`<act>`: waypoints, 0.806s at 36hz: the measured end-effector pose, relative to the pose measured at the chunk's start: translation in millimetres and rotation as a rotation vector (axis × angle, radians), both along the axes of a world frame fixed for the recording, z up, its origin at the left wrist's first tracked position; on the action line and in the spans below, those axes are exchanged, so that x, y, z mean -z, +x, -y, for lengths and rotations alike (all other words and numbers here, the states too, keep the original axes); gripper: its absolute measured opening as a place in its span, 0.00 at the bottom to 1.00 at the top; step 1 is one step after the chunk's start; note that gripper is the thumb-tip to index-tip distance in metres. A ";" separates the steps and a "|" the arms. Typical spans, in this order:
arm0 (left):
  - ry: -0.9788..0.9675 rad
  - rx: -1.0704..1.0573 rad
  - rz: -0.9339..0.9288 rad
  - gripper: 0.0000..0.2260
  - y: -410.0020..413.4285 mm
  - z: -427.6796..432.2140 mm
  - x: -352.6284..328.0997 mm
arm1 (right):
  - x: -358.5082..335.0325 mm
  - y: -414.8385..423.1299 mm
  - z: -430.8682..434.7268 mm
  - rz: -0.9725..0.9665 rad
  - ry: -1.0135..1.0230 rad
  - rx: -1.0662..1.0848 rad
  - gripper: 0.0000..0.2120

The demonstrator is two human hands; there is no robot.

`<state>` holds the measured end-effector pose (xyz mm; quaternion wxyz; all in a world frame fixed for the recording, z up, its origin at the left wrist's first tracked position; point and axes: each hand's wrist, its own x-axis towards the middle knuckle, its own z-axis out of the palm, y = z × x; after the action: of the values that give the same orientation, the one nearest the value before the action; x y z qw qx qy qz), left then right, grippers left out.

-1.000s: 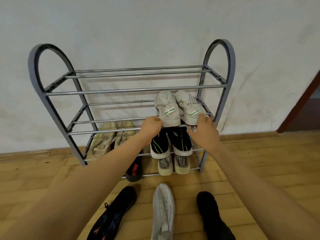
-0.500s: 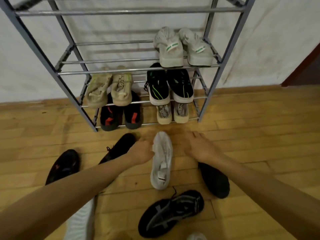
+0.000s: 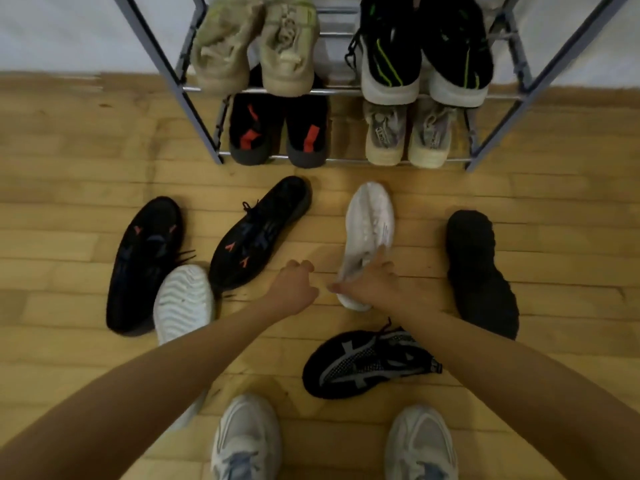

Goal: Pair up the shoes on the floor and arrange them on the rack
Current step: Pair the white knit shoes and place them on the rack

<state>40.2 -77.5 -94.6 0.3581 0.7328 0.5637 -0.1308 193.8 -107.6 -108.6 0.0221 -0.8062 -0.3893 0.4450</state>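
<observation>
Reaching: right hand [image 3: 372, 284] lies over the heel end of the white shoe [image 3: 370, 230], fingers spread open and touching it, not yet closed around it.
Left hand: left hand [image 3: 294, 285] hovers just beside, fingers loosely curled, holding nothing.
Mate: second white shoe [image 3: 183, 299] lies sole-up to the left, leaning against a black shoe with red marks [image 3: 145, 261]; lifting it carelessly could drag that shoe's laces along.
Mismatch risk: four dark shoes lie on the floor [image 3: 69, 150], and the plain black shoe [image 3: 479, 271] and the black mesh shoe [image 3: 367, 362] look unalike, so pairing by colour alone may go wrong.
Rack: rack [image 3: 498, 143] has both visible lower shelves full; a pair pushed in there would knock others off.
Grip risk: a one-finger hold at the heel may let the shoe swing and drop.
</observation>
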 end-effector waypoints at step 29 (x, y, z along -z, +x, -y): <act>0.258 -0.831 0.055 0.36 -146.0 30.6 19.5 | 6.1 -80.4 8.0 0.053 0.302 -0.332 0.47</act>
<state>-105.8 -108.1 -114.0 0.3008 0.4854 0.8128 0.1154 113.5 -115.6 -114.8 0.0588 -0.7300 -0.5792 0.3580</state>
